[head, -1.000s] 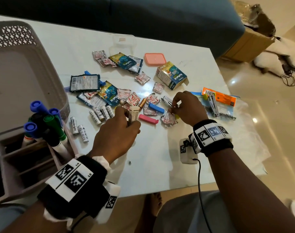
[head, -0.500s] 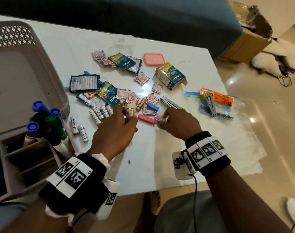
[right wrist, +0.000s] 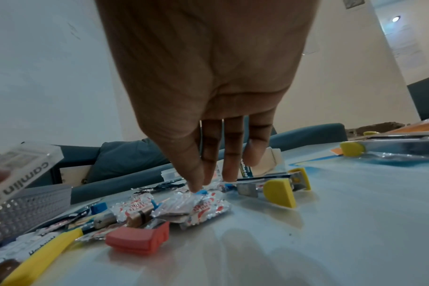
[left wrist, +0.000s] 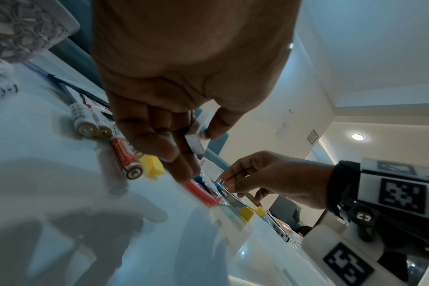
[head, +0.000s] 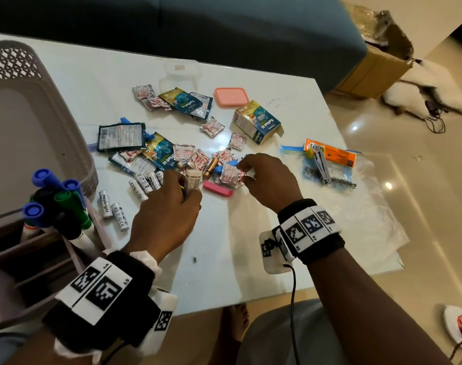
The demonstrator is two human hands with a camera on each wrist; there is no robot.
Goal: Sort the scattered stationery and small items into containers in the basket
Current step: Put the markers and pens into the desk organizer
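The left hand point(head: 166, 214) is pinching a small white eraser box point(head: 192, 180) between thumb and fingers, holding it just above the white table point(head: 224, 259); in the right wrist view the box's side is showing the word "camlin". The right hand point(head: 266, 180) is reaching down at three o'clock of the left, its fingers held together and pointing downward with the fingertips point(right wrist: 196, 185) touching a silver foil sachet point(head: 231, 175) in the pile; whether they are actually gripping the sachet cannot be told. A pink eraser point(head: 218, 188) is lying flat between the two hands, just at six o'clock of the sachet. A copper-coloured battery point(head: 210, 167) is sitting at twelve o'clock of the box, and white batteries point(head: 145, 180) are lying at nine o'clock of the left hand. The grey basket point(head: 40, 127) is standing at the table's nine o'clock edge, with blue and green markers point(head: 53, 204) standing upright in a compartment of the organiser inside it. A stapler point(head: 322, 167) is lying on a plastic bag at three o'clock of the right hand, and a pink lid point(head: 231, 96) is resting at twelve o'clock of the pile.
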